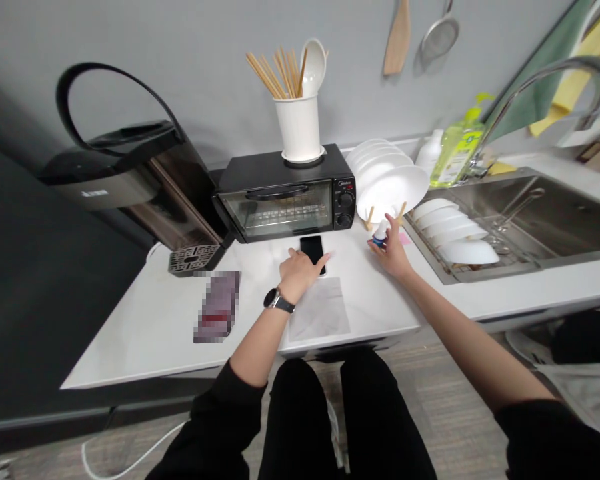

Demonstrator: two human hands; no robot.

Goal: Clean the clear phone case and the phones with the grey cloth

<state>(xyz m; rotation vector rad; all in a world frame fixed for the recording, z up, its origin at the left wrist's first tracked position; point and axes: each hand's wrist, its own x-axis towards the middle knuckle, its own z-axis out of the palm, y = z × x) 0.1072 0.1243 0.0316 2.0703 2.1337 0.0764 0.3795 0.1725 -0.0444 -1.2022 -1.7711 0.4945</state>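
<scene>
My left hand [300,272], with a watch [279,300] on its wrist, lies over the lower part of a black smartphone [311,248]. The phone is flat on the white counter; my thumb reaches its right edge and my curled fingers are at its left side. A thin grey cloth [323,310] lies spread below the phone. My right hand [394,252] is closed around a small bottle [381,231] with a white top and a blue lower part. The bottle stands nearly upright in front of the plate rack, partly hidden by my fingers.
A toaster oven [285,207] stands behind the phone, carrying a white utensil holder [300,127]. Left are a tall black drinks machine [145,187] and a blurred-out purple item [217,307]. Right are racked plates [393,190], a soap bottle [455,153] and a sink [555,220] with bowls.
</scene>
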